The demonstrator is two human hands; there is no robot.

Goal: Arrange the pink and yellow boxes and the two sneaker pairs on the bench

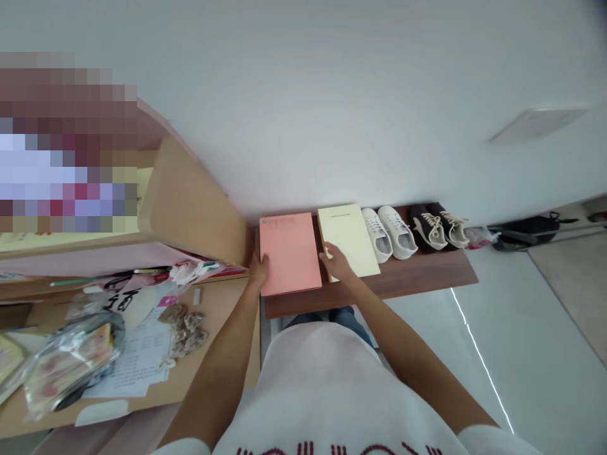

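left hand (258, 270) curled at pink book (289, 253) edge, hold unclear | right hand (337, 261) loosely open, touching cream book (349, 237) — (light, even contact best)

A home interior, seemingly a bedroom or entryway: white sneakers (393, 232) and black sneakers (434, 226) stand paired at 3 o'clock on a dark wood shelf (422, 278) against a white wall (303, 107), beside a salmon-pink book (289, 253) and a pale yellow book (346, 237). At 9 o'clock rises a light wood cabinet (190, 196) with pink trim; at 8 o'clock, its wooden counter (222, 316) holds a printed paper sheet (133, 360) and a plastic bag (71, 366). A black bag (524, 232) lies on the floor at 3 o'clock.
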